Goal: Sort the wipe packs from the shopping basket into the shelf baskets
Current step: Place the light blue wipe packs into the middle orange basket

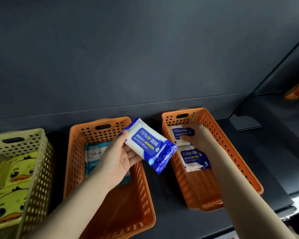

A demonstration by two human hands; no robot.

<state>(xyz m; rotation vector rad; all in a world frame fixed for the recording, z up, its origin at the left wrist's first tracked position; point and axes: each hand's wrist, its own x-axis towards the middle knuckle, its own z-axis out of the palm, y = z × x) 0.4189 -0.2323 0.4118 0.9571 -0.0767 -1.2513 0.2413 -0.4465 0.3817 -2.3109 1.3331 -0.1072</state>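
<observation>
Nearest, the left hand [117, 161] is held above the middle orange basket [100, 122], and an alcohol wipe pack [150, 145] is gripped in it. The fingers [133, 157] are curled beneath the pack's left end and the thumb is pressed on its upper edge. The pack is tilted, and its long axis runs away from these fingers toward the right, so its free blue end overhangs the gap just beside the right orange basket [231, 149]. That basket is judged the target. In it, 2 matching packs are laid end to end, and bare floor is seen on the near side of the near pack [195, 159]. Farther in, the right hand [193, 135] is laid on the far pack [178, 133]. Whether that pack is pinched or only pressed cannot be told.
</observation>
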